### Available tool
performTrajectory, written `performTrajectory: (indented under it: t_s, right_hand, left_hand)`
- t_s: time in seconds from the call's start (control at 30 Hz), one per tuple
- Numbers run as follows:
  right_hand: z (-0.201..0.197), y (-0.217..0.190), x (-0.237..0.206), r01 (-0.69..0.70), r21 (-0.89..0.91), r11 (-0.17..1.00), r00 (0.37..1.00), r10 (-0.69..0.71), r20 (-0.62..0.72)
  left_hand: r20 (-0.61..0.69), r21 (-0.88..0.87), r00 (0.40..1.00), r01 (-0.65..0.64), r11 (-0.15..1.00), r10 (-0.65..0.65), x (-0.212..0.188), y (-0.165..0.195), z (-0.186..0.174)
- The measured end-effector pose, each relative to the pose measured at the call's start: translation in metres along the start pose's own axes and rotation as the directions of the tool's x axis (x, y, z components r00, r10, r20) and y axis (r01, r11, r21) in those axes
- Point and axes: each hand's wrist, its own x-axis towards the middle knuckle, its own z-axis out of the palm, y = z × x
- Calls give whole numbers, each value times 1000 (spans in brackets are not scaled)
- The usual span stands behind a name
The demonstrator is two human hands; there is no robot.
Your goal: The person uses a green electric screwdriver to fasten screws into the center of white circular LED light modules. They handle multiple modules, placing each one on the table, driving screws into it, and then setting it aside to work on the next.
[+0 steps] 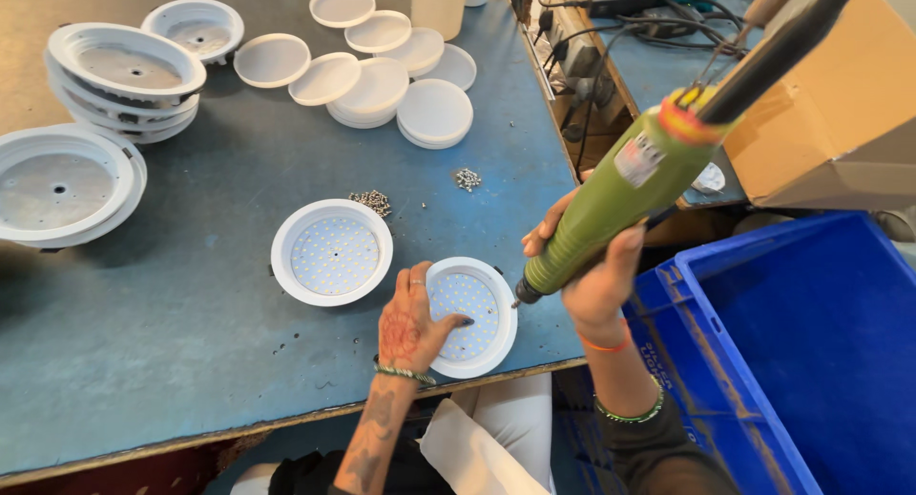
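1. Head view, near edge of blue-grey table: left hand lies flat, fingers spread, on the near round lamp housing, white rim, LED dot panel inside; thumb tip presses the panel.
2. Right hand wraps closed around green electric screwdriver; bit tip sits at the housing's right rim. Black cable runs up from the tool's top, out of frame.
3. Blue plastic crate right of the table, beside the right forearm; the inside that shows holds nothing visible.
4. Second lamp housing, same kind, LED panel up, just left of the held one, apart from it.
5. Two small piles of screws and behind the housings, loose on the table.
6. Left edge: empty white housings, metal base showing, stacked; another stack behind, single one further back.
7. Far middle: flat white diffuser discs, overlapping, some stacked.
8. Far right: cardboard box, power strip with tangled black cables along the table edge.
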Motion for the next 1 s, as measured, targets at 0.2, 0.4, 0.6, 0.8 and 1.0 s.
performTrajectory:
  t_s: [0.2, 0.4, 0.6, 0.8, 1.0]
  right_hand:
    - [-11, -28, 10, -99, 44, 994, 962, 85, 258]
    - [-14, -21, -13, -168, 95, 981, 962, 143, 231]
    - [-22, -4, -24, -163, 170, 972, 973, 130, 192]
    - [-21, 11, -21, -113, 106, 988, 986, 99, 132]
    - [-15, 26, -29, -94, 121, 988, 992, 83, 92]
  left_hand:
    - [279, 39, 953, -132, 990, 117, 42, -7, -20]
    - [210, -4, 971, -118, 993, 116, 41, -11, -20]
    - [-342, -128, 939, -82, 988, 33, -14, -16, 12]
    - [-215, -186, 948, -275, 943, 234, 5, -31, 12]
    - [-174, -242, 978, -158, 957, 117, 23, -24, 10]
